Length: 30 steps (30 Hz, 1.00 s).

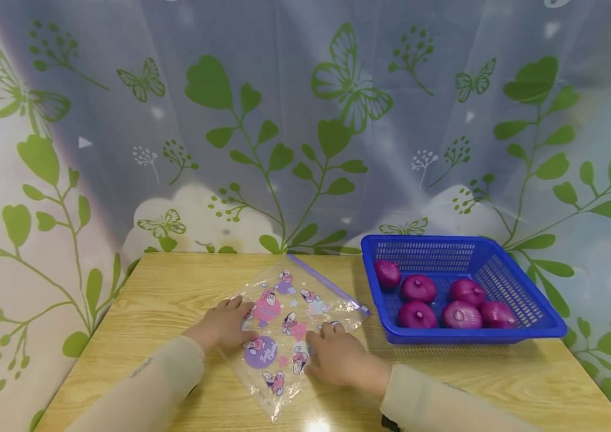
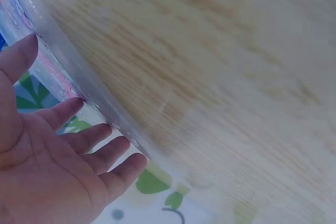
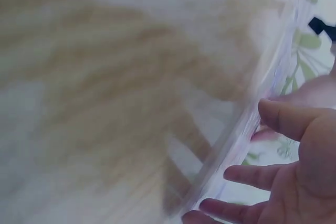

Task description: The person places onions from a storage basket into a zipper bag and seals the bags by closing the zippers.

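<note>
A clear zip bag (image 1: 283, 360) printed with pink and purple cartoon figures lies flat on the wooden table, turned at a slant. Its purple slider zip (image 1: 329, 283) runs along the far right edge. My left hand (image 1: 228, 324) rests on the bag's left side, fingers spread. On the right side of the bag lies my right hand (image 1: 337, 354), its fingertips touching the plastic. In the left wrist view the fingers (image 2: 86, 137) are extended with their tips at the bag. The right wrist view shows the fingers (image 3: 252, 177) apart, tips against the film.
A blue plastic basket (image 1: 539, 306) stands at the right of the wooden table (image 1: 138, 300), holding several purple onions (image 1: 418, 288). Behind the table hangs a curtain (image 1: 283, 150) with green leaves and butterflies.
</note>
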Each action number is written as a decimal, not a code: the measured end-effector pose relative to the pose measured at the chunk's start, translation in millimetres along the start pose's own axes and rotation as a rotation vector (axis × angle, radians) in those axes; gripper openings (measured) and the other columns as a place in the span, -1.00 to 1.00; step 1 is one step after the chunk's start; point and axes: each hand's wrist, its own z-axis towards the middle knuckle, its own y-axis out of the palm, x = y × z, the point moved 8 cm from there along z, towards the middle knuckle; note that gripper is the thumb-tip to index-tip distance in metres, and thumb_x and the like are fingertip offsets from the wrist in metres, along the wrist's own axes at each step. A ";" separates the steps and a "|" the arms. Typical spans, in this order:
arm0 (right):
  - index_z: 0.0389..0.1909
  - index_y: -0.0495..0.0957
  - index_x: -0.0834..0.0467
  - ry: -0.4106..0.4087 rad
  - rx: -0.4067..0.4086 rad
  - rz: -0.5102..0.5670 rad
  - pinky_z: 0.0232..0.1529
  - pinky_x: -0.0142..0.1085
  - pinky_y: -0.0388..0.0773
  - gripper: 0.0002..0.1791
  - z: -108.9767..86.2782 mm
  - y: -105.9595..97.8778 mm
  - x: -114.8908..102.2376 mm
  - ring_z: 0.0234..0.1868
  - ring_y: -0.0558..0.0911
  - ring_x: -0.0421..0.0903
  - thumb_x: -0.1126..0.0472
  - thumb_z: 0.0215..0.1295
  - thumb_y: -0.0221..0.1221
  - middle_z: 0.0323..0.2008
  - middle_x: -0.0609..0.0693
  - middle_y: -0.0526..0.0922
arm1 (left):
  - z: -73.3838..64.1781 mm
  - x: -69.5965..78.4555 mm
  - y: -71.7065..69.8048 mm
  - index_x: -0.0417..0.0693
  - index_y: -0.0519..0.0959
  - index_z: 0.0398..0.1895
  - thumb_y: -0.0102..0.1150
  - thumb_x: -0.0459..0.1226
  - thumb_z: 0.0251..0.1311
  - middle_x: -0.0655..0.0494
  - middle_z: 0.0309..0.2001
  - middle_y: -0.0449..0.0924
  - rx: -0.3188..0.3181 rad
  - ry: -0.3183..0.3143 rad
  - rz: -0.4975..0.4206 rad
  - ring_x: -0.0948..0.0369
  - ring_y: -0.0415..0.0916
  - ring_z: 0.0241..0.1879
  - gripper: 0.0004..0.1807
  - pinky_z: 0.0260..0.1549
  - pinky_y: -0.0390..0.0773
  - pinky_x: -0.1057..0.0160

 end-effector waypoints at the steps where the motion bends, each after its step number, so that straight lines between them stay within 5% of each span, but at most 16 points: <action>1: 0.40 0.36 0.08 0.003 0.010 0.007 0.01 -0.06 0.60 -0.24 2.5 -0.9 2.7 0.11 0.45 0.15 -0.23 0.29 0.22 0.11 0.18 0.47 | -0.5 -0.4 0.4 -0.14 0.30 0.46 0.26 0.04 0.28 -0.33 0.48 0.11 0.000 0.003 0.003 -0.36 0.03 0.43 -0.22 0.31 0.10 -0.42; 10: 0.42 0.32 0.15 0.068 0.088 0.079 0.25 0.14 0.37 -0.20 20.0 -11.9 28.9 0.21 0.40 0.25 -0.20 0.29 0.25 0.23 0.23 0.42 | -16.8 11.6 7.4 -0.16 0.34 0.43 0.26 0.04 0.28 -0.35 0.45 0.15 0.006 -0.020 0.040 -0.37 0.07 0.41 -0.24 0.29 0.14 -0.41; 18: 0.43 0.30 0.14 0.131 0.064 0.100 0.21 0.27 0.37 -0.20 27.7 -9.8 43.5 0.26 0.37 0.28 -0.22 0.31 0.22 0.27 0.24 0.39 | -35.2 32.6 11.8 -0.14 0.33 0.44 0.28 0.04 0.24 -0.33 0.47 0.13 -0.047 -0.035 0.014 -0.41 0.04 0.41 -0.21 0.29 0.11 -0.44; 30: 0.38 0.37 0.18 0.165 0.017 0.151 0.16 0.27 0.40 -0.27 32.8 -3.8 49.4 0.22 0.37 0.27 -0.12 0.31 0.26 0.19 0.24 0.42 | -41.7 31.4 17.6 -0.11 0.33 0.45 0.27 0.08 0.23 -0.31 0.46 0.17 -0.052 -0.052 0.049 -0.37 0.10 0.40 -0.20 0.25 0.22 -0.42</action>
